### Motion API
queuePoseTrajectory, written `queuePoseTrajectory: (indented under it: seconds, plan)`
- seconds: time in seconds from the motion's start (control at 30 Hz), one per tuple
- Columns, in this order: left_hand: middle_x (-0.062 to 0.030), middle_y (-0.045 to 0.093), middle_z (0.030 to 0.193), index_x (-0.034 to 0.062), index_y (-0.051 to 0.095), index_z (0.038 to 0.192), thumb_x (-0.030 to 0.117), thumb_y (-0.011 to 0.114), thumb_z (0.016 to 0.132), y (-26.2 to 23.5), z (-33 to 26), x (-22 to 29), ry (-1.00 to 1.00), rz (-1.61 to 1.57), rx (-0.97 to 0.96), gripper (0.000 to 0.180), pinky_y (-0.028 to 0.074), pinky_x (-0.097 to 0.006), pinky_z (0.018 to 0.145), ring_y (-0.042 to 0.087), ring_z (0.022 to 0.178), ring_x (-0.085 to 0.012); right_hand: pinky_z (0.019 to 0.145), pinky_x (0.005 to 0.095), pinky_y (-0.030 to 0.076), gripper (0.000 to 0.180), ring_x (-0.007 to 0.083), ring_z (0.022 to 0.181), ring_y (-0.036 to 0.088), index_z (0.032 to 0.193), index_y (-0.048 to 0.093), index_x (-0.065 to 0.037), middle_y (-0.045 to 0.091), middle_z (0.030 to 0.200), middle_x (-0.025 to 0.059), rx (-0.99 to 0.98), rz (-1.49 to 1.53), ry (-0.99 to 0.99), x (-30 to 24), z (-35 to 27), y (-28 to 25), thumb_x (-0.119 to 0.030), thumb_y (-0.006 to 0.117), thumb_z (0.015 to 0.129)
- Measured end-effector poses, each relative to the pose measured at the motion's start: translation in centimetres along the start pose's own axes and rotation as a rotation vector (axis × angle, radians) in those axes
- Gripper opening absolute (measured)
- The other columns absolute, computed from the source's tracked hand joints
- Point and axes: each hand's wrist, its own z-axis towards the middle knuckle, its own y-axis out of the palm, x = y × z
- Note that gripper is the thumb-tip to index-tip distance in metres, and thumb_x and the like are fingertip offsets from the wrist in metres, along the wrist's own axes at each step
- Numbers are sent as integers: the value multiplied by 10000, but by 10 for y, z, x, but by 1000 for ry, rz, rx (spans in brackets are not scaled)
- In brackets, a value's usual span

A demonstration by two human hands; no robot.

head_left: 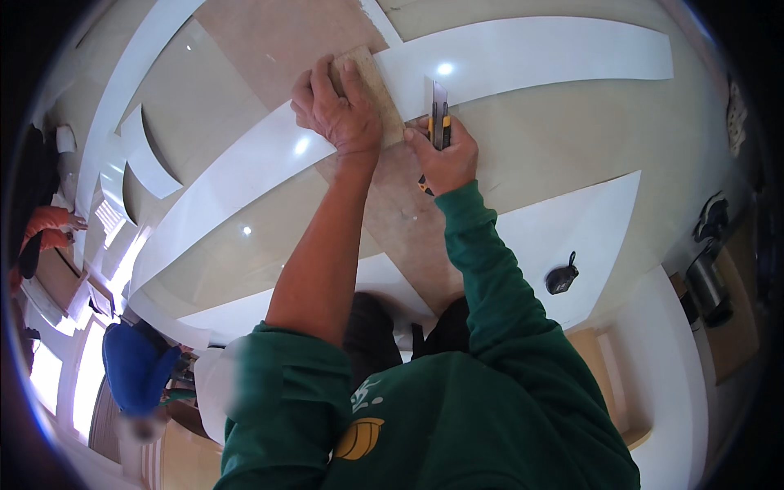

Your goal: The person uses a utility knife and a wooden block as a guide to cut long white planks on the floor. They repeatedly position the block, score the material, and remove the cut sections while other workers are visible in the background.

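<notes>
Gripped: left hand (339,114) on tan, rectangular wood-like block (382,98), right hand (449,159) round yellow-and-black utility knife (440,122) | block lay across long, curved white strip (539,59) | step: seemingly lining up a cut | next move likely called for steady block

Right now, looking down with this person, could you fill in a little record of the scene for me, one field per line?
Left hand: on a tan board
Right hand: gripping a yellow-and-black utility knife, blade out
Under the board: long white strip, curved in this wide view
Blade contact: cannot tell if it touches the strip
Right side: small black tape measure, on a white sheet
Left side: short white pieces
Nearby: person in blue, lower left; orange sleeve, far left
</notes>
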Motion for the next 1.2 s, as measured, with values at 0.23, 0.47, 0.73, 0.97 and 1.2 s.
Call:
queuePoseTrajectory:
  seconds: [0.23,0.47,0.73,0.97,1.2]
  plan:
    - [-80,501,1206,155,646,1174,345,622,934,2,1,3,7,62,-24,307,298,-477,1003,444,1135,-293,607,251,503,194,92,652,601,945,621,13,648,752,32,-26,15,55,3,1,-1,-57,759,828]
    - [-88,495,1205,140,644,1170,316,589,962,3,0,5,-15,1,-19,278,296,-463,1011,439,1131,-295,616,245,509,199,90,658,610,962,619,19,665,778,40,-22,-110,-54,2,2,-4,-58,755,837]
    - [-97,494,1171,143,667,1166,395,576,968,0,1,1,-48,-49,-37,333,270,-456,1031,432,1150,-278,619,243,496,194,83,674,611,954,621,12,668,758,33,-17,-93,0,-4,-3,-2,-57,756,833]
    - [-89,496,1172,139,672,1160,392,584,966,0,1,3,-6,-1,-58,331,266,-465,1037,430,1146,-276,630,242,504,183,89,689,621,941,620,8,667,760,39,-5,-65,28,0,-4,-2,-57,756,836]
    - [-89,496,1162,135,671,1164,380,590,970,0,0,2,-42,-72,-46,323,276,-452,1026,427,1140,-270,627,237,498,172,80,687,613,924,627,9,660,757,27,0,-112,-15,-1,-3,-2,-57,759,835]
